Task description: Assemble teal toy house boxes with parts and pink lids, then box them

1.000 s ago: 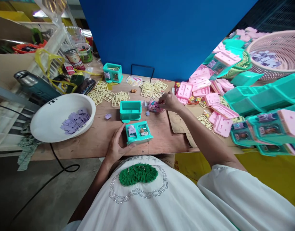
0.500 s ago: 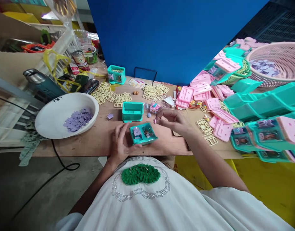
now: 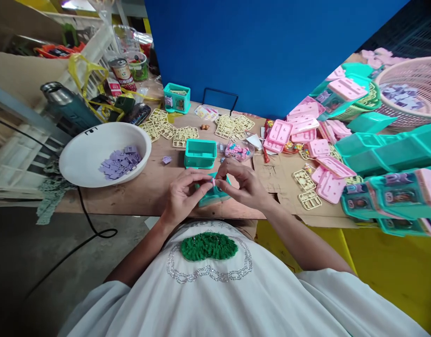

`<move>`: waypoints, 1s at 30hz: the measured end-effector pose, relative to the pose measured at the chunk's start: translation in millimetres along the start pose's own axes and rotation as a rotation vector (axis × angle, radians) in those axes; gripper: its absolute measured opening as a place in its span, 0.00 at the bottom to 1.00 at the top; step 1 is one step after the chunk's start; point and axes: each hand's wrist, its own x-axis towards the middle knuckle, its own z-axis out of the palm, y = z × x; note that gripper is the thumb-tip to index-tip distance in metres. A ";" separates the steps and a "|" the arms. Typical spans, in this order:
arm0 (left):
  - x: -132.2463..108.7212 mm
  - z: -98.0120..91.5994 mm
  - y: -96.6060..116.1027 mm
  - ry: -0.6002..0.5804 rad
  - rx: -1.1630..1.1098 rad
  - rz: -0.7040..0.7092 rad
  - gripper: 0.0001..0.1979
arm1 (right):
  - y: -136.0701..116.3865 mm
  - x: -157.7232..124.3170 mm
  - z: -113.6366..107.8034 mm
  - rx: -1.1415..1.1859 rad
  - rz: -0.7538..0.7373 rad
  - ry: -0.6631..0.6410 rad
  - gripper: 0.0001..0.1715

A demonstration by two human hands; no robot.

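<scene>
A small pink piece (image 3: 214, 182) is pinched between the fingertips of my left hand (image 3: 184, 192) and my right hand (image 3: 244, 185). Directly beneath the fingers lies a teal case (image 3: 215, 199), largely covered by both hands. Just behind it stands an open teal box (image 3: 200, 154). A clear packet of pink and blue bits (image 3: 238, 150) rests behind my right hand. One small purple piece (image 3: 166, 160) lies left of the open box.
At the left sits a white bowl (image 3: 71, 161) of purple pieces, beside a dark flask (image 3: 69, 107). Cream frames (image 3: 186, 136) lie along the back. Pink panels (image 3: 330, 186) and stacked teal boxes (image 3: 362, 152) fill the right, below a pink basket (image 3: 394, 72).
My left hand has let go of the teal case and come up to the pink piece. My right hand has moved left with the piece. The view has shifted slightly.
</scene>
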 end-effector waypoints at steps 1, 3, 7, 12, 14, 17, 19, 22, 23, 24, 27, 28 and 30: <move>-3.7 -2.9 -9.0 -0.019 0.040 -0.007 0.19 | 1.0 -1.6 0.4 -0.015 0.004 0.012 0.11; -11.9 -7.2 -28.8 -0.065 0.109 -0.069 0.37 | 2.9 -5.5 0.7 -0.046 0.027 0.024 0.10; -26.0 -5.5 -52.9 -0.128 0.121 -0.245 0.44 | 2.5 -14.3 1.5 -0.136 0.030 0.018 0.09; -29.6 5.9 -37.0 -0.144 0.110 -0.263 0.45 | -7.5 -27.0 3.6 -0.269 -0.008 0.031 0.08; -28.6 9.2 -27.2 -0.158 0.107 -0.280 0.39 | -10.4 -34.0 3.8 -0.287 -0.004 0.039 0.08; -26.6 12.1 -17.0 -0.183 0.129 -0.276 0.35 | -10.2 -46.1 3.8 -0.286 -0.010 0.060 0.06; -25.2 13.5 -12.3 -0.192 0.166 -0.254 0.35 | -8.2 -53.7 3.9 -0.280 -0.032 0.081 0.05; -24.4 16.1 -5.6 -0.223 0.230 -0.241 0.32 | -6.6 -62.6 4.6 -0.276 -0.074 0.117 0.05; -24.5 17.2 -3.3 -0.238 0.249 -0.246 0.31 | -6.9 -65.0 5.0 -0.273 -0.087 0.128 0.05; -24.8 18.4 -1.1 -0.250 0.266 -0.252 0.30 | -7.5 -67.1 5.4 -0.267 -0.097 0.139 0.05; -26.0 21.9 3.7 -0.247 0.320 -0.247 0.30 | -9.6 -73.1 6.9 -0.258 -0.112 0.167 0.06; -26.0 22.9 4.8 -0.238 0.344 -0.233 0.30 | -9.7 -75.0 7.4 -0.259 -0.114 0.176 0.06; -25.5 24.5 6.5 -0.222 0.393 -0.198 0.30 | -8.7 -78.6 8.3 -0.260 -0.117 0.195 0.06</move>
